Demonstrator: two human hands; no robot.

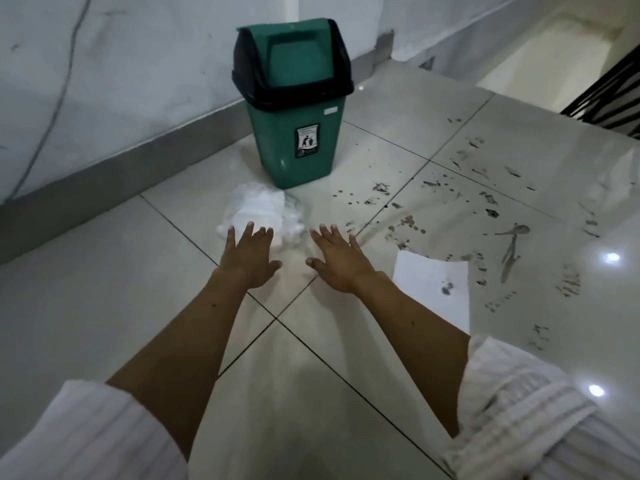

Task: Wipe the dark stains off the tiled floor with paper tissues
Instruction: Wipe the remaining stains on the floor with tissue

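Both hands, left hand (250, 259) and right hand (337, 261), are reaching out mid-frame, fingers spread, holding nothing. The paper tissues (258, 211) are lying just above the left fingertips; dark stains (408, 223) are spreading right of the hands.

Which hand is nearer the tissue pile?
Left. The left hand has its fingertips at the edge of the tissue pile; the right hand hovers apart, to the pile's right.

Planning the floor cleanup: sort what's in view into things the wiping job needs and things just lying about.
For the job:
- dark stains
- tiled floor
- pile of paper tissues
- flat tissue sheet, already spotted
- left hand, right hand, both open and empty

Just there:
- green swing-lid bin
- wall
- black railing
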